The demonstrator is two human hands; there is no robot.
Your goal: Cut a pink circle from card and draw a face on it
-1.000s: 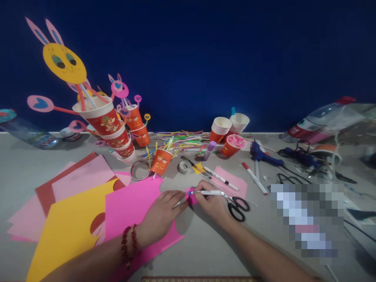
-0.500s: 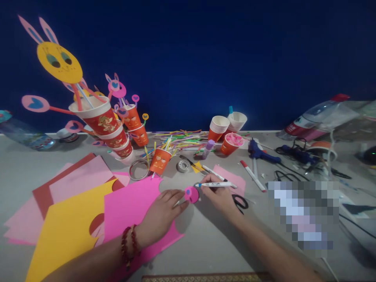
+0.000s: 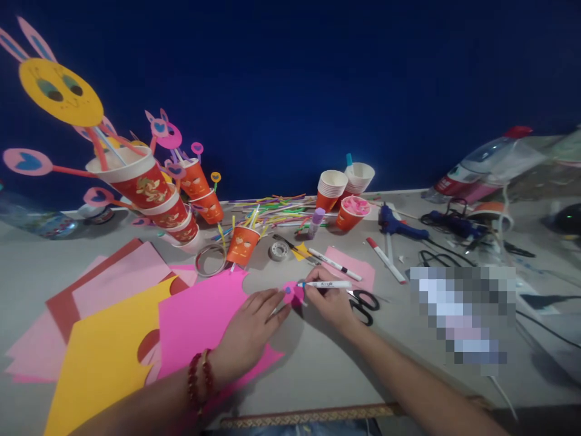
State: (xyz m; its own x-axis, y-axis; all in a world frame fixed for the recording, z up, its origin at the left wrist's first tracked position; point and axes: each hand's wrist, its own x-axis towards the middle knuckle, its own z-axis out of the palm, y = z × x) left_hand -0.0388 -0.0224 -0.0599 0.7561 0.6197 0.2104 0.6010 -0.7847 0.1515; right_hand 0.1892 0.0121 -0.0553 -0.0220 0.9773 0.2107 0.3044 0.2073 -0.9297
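Observation:
A small round pink paper cutout (image 3: 298,295) with a blue spot on it lies on the table between my hands. My left hand (image 3: 254,320), a red bead bracelet at its wrist, holds the cutout's left edge under its fingertips. Part of a white stick shows between thumb and forefinger. In my right hand (image 3: 330,307) is a white acrylic marker (image 3: 333,284), gripped like a pen. Its blue tip is at the cutout's upper edge; whether it touches, I cannot tell. Black-handled scissors (image 3: 363,306) lie beside the right hand, partly under it.
Pink (image 3: 200,321) and yellow sheets (image 3: 104,339) spread on the left, below stacked red cups (image 3: 145,178) with paper rabbit figures. Behind are an orange cup (image 3: 242,245), tape (image 3: 278,249) and a glue stick (image 3: 316,223). A blue glue gun (image 3: 402,227) and cables lie right.
My right hand has brought the marker's tip left to the pink cutout. More of the scissors shows. The whole view has shifted slightly; my left hand stays at the cutout.

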